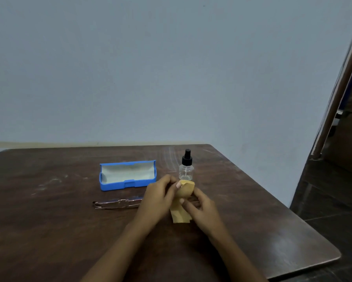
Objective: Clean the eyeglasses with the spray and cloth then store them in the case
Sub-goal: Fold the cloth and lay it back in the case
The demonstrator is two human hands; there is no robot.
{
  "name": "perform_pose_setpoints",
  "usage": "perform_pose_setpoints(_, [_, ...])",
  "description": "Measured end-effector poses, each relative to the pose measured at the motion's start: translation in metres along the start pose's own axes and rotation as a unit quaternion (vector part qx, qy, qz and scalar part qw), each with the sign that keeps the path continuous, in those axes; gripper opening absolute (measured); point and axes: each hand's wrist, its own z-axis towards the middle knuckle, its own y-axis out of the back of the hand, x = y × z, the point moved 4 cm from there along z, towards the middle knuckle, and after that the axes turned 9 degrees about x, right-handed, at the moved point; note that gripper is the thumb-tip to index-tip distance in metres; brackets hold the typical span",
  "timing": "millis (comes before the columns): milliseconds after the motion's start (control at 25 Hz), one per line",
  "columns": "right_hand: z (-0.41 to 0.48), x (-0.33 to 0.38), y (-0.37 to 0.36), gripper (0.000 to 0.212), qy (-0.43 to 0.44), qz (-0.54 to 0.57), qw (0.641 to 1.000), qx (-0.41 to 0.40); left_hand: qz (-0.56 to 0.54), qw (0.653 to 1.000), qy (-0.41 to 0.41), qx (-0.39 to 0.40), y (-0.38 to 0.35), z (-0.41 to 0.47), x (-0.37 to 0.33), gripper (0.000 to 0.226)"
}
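Left hand [158, 198], pinching the cloth [185, 190], hides one end of the eyeglasses [116, 203].

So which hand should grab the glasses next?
Probably the left hand: the eyeglasses lie on the table right beside it, on its side. The right hand sits further away, past the yellow cloth both hands hold, and would have to cross over.

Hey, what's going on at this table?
A person holds a yellow cloth between the left hand and right hand. The eyeglasses lie folded on the table, untouched. Behind them the blue case sits open, and the spray bottle stands upright to its right.
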Motion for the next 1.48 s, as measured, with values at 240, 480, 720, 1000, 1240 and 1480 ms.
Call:
perform_pose_setpoints(240, [0.002,-0.003,0.003,0.017,-0.028,0.043,0.999,-0.015,-0.272,0.951,0.147,-0.032,0.012,0.005,0.001,0.017])
perform_pose_setpoints(480, [0.002,0.009,0.003,0.016,-0.031,0.088,0.996,-0.014,-0.419,0.88,0.209,-0.08,0.038,0.002,0.007,0.018])
perform_pose_setpoints(720, [0.009,0.023,-0.007,0.023,-0.027,0.117,0.993,-0.009,-0.401,0.886,0.215,-0.084,0.055,-0.006,0.022,0.028])
perform_pose_setpoints(1000, [0.019,0.03,-0.028,0.017,-0.094,0.354,0.927,0.081,-0.423,0.859,0.23,-0.174,0.071,-0.016,0.048,0.007])
perform_pose_setpoints(1240, [0.036,0.035,-0.037,0.033,-0.088,0.431,0.898,0.01,-0.359,0.88,0.228,-0.213,0.099,-0.019,0.068,0.003])
perform_pose_setpoints(1480, [0.064,0.043,-0.045,0.021,-0.081,0.334,0.937,-0.052,-0.273,0.9,0.228,-0.252,0.117,-0.021,0.094,0.012])
